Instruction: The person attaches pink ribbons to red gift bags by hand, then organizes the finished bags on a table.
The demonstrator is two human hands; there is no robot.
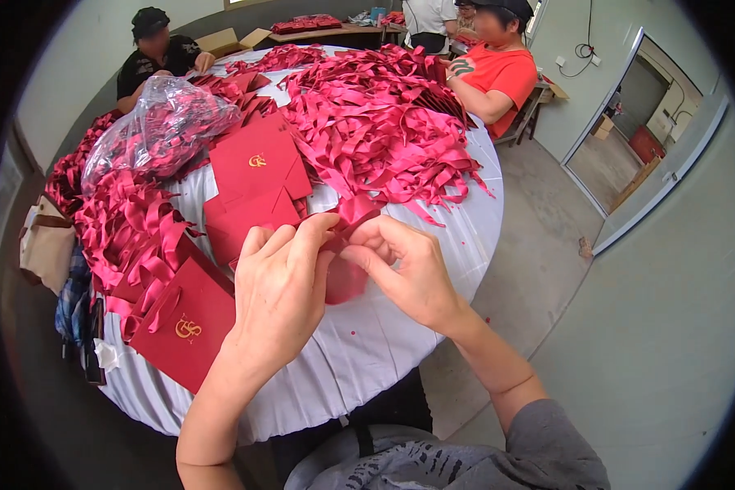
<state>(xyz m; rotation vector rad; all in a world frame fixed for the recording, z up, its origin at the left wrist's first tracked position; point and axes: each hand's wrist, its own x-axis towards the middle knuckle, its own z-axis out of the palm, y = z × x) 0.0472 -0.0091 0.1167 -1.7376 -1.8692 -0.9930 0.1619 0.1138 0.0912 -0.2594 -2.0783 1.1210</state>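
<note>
Both hands meet over the near part of the table, pinching a dark pink ribbon [347,282] between them. My left hand [279,278] shows its back, with fingers bent round one part of the ribbon. My right hand [404,261] grips another part between thumb and forefinger. A loose length hangs blurred below the fingertips. Just beyond my left hand lie flat red paper bags [257,159] with a gold emblem. Another red paper bag [186,331] with a ribbon handle rests left of my left forearm.
A large heap of pink ribbons [376,122] covers the table's far middle. More ribbons [131,233] and a clear plastic bag [159,122] of ribbons lie at left. White cloth [359,359] covers the round table. Co-workers sit across it, one in a red shirt [502,77].
</note>
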